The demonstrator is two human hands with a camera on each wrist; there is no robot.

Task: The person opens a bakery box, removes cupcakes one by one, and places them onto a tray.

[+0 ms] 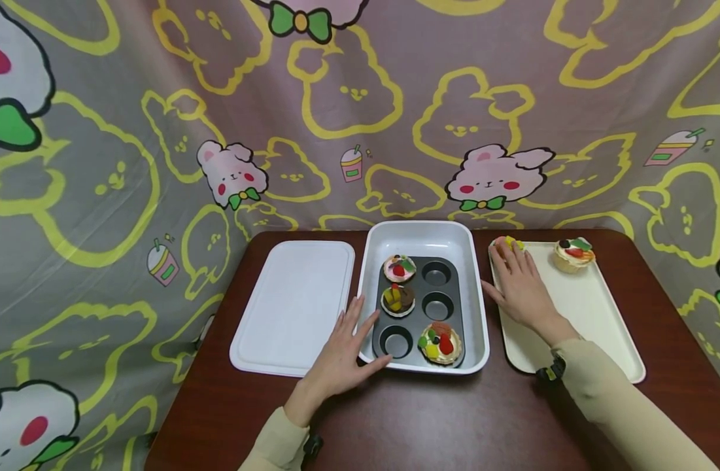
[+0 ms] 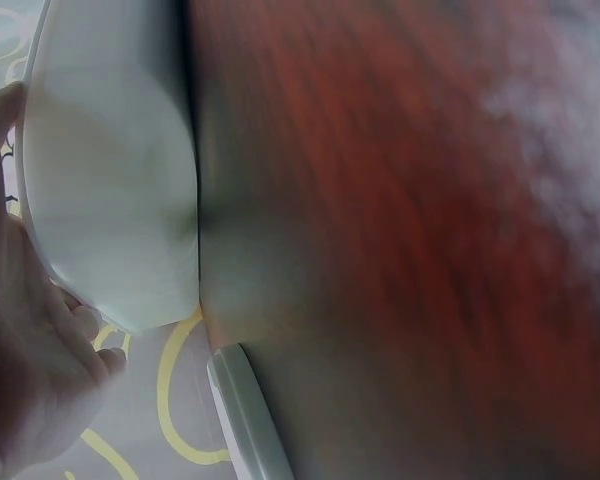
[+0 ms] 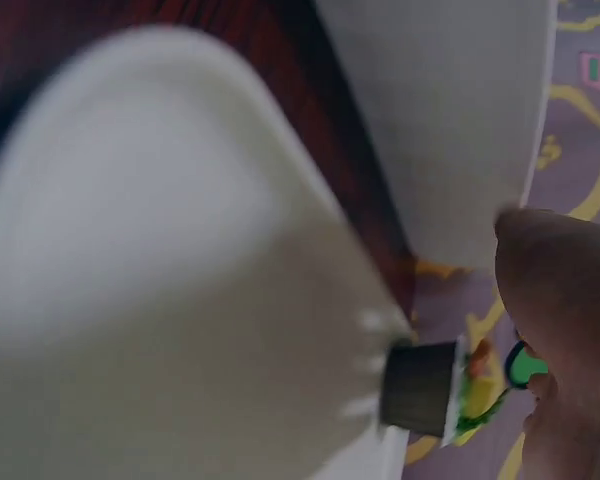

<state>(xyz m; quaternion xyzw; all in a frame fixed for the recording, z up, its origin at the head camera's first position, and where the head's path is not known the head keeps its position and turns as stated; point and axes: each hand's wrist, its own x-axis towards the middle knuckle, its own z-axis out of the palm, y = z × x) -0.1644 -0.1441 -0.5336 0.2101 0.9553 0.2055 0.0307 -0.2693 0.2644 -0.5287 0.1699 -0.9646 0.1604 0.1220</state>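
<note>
My left hand [image 1: 344, 356] rests at the near left rim of a deep white basin [image 1: 480, 353], its fingers spread. A dark muffin pan [image 1: 417, 314] sits inside, with a pink-topped tart [image 1: 399, 269] and a chocolate-and-yellow tart [image 1: 397, 300] on its left side. A fruit tart [image 1: 440, 343] lies at the pan's near right. My right hand [image 1: 523, 288] reaches over the far left corner of a cream tray [image 1: 577, 320]. Beyond its fingertips is a small cupcake [image 1: 509, 243], mostly covered in the head view. In the right wrist view that cupcake [image 3: 420, 388] shows a dark cup, apart from the thumb.
A flat white lid [image 1: 295, 307] lies left of the basin. Another fruit-topped tart [image 1: 573, 255] stands at the tray's far right corner. Everything is on a dark brown table [image 1: 395, 418], with a patterned curtain [image 1: 395, 98] behind and at the sides.
</note>
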